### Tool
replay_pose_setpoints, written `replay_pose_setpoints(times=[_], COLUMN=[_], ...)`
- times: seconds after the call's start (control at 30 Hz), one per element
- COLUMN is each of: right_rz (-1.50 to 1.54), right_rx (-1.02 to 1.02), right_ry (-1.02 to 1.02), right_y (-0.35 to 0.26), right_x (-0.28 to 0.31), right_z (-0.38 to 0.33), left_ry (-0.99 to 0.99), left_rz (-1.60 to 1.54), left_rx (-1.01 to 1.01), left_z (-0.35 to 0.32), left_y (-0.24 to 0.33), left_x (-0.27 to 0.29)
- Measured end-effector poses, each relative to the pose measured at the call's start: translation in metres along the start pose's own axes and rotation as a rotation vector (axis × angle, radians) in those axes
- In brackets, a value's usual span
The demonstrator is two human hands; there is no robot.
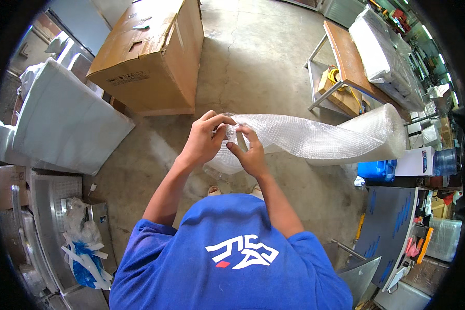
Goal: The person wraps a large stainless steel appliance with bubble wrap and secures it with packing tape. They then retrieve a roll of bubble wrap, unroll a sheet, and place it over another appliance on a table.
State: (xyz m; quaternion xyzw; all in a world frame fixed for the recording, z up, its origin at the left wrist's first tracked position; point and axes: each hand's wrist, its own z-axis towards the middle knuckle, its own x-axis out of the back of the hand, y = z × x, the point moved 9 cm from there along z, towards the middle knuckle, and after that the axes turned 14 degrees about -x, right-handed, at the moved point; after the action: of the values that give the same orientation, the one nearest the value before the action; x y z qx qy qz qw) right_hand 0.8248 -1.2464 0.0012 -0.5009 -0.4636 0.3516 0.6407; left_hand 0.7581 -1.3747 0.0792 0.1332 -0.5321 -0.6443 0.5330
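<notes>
With the left hand (204,137)'s grip pinching the clear bubble-textured plastic sheet (294,132) and the right hand (252,156)'s grip hard to tell, best ease out twists gently toward the thick translucent roll (393,126) at three o'clock.

A large brown cardboard box (150,62) stands on the grey concrete floor (253,62). A brown-topped, metal-legged counter (354,67) carries a white plastic-wrapped block (381,51), with coiled yellow cable (333,75) below its top.
</notes>
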Motion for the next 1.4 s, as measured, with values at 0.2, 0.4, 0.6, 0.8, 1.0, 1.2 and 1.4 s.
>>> replay_pose_setpoints(times=[0.2, 0.4, 0.6, 0.8, 1.0, 1.2, 1.4], right_rz=[0.067, 0.03, -0.248, -0.388, -0.629, -0.9, -0.926], right_rx=[-0.115, -0.187, -0.231, -0.315, -0.471, -0.732, -0.217], right_ry=[-0.124, -0.052, -0.44, -0.706, -0.735, -0.794, -0.561], right_y=[0.014, 0.013, 0.029, 0.121, 0.205, 0.274, 0.272], right_x=[0.001, 0.045, 0.052, 0.058, 0.093, 0.146, 0.191], right_z=[-0.005, -0.024, -0.068, -0.14, -0.195, -0.228, -0.25], left_ry=[-0.044, -0.236, -0.611, -0.748, -0.654, -0.62, -0.636], left_rz=[0.265, 0.189, 0.459, 0.773, 0.96, 1.044, 1.13], left_rx=[-0.161, -0.187, -0.393, -0.52, -0.461, -0.486, -0.427], left_z=[-0.01, -0.015, -0.015, -0.002, 0.02, 0.029, 0.018], left_y=[0.02, 0.03, 0.054, 0.085, 0.11, 0.108, 0.093], left_x=[-0.007, -0.036, -0.061, -0.027, 0.03, 0.057, 0.078])
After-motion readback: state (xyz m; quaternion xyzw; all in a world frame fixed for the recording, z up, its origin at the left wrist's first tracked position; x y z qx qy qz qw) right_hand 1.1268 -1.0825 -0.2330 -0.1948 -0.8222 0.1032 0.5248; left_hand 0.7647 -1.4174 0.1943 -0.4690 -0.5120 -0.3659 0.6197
